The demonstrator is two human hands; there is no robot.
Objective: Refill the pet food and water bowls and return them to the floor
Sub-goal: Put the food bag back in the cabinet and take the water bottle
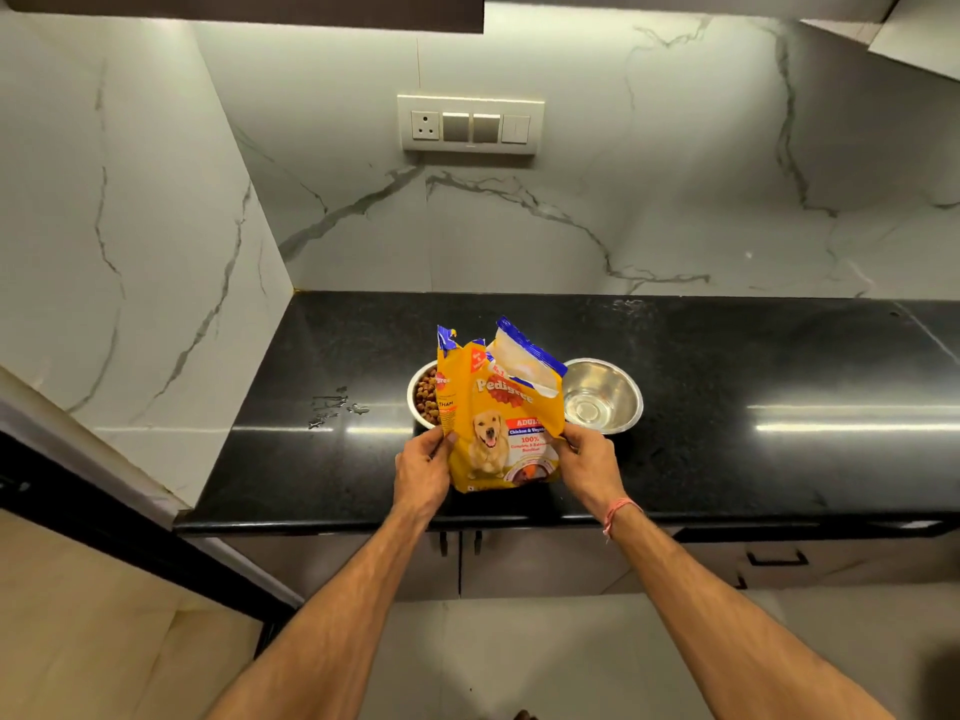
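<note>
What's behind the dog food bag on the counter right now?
Behind the dog food bag sits a steel bowl of kibble, mostly covered by the bag. The water bowl stands to its right, nearly all visible. The kibble bowl's right part is hidden.

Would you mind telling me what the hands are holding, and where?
Both hands hold the dog food bag: left hand pinches its lower left edge, right hand its lower right edge.

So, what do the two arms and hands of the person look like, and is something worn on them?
Both forearms are bare: no sleeves reach into view, and there are no gloves. The left hand shows no ring, watch or band. The right hand also shows no ring, but a thin pink-red thread bracelet goes around its wrist, with a short loose end hanging down. No other markings are visible.
</note>
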